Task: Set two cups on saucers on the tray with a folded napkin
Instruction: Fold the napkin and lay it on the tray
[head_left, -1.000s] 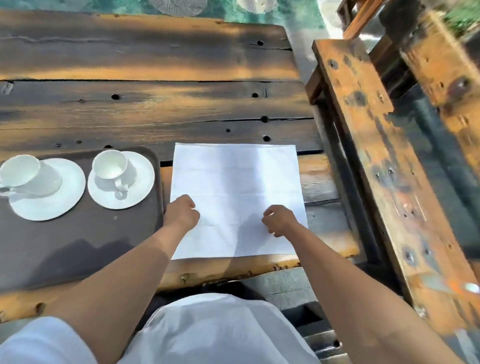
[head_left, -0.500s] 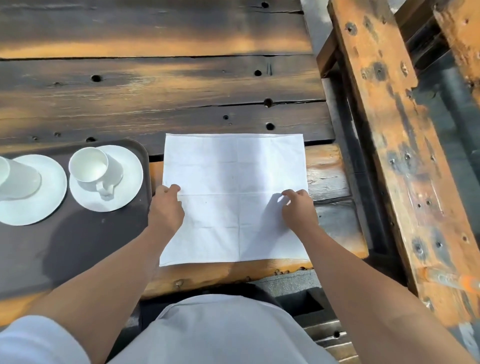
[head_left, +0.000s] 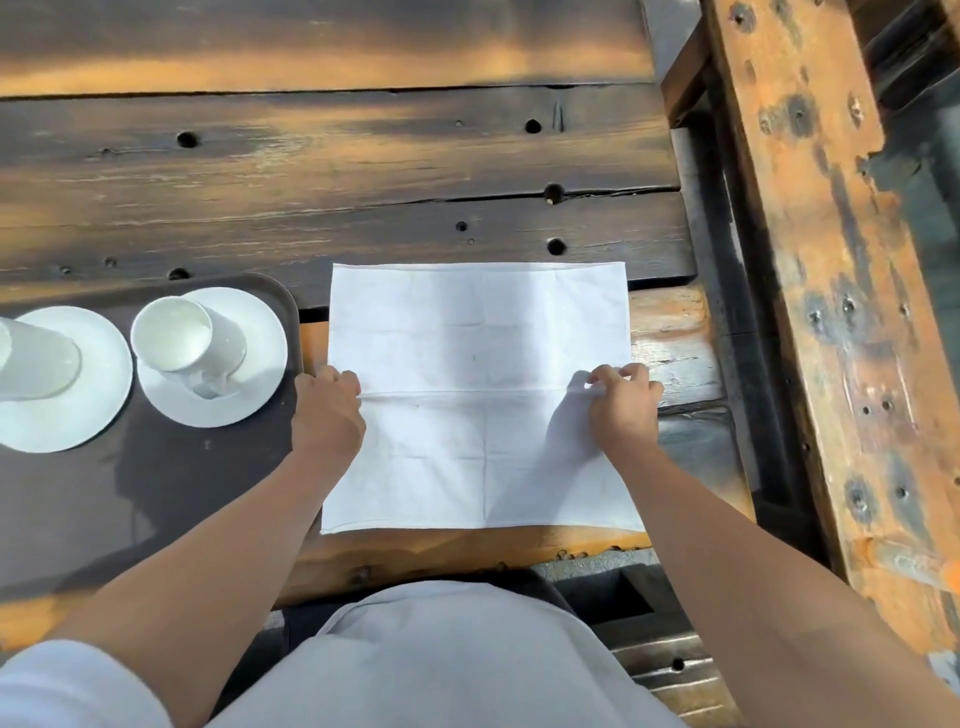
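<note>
Weathered wooden bench (head_left: 363, 171) carries a dark tray (head_left: 156, 493) at left, with a white napkin (head_left: 478, 332) spread flat beside it. Left grip (head_left: 327, 410) and right grip (head_left: 621, 405) pinch the napkin's opposite side edges at its middle crease.

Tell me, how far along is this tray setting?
Done: both cups sit on their saucers on the tray. In hand: the left hand and right hand pinch the side edges of the napkin, which lies spread open on the table beside the tray. Left: fold it and lay it on the tray.
</note>
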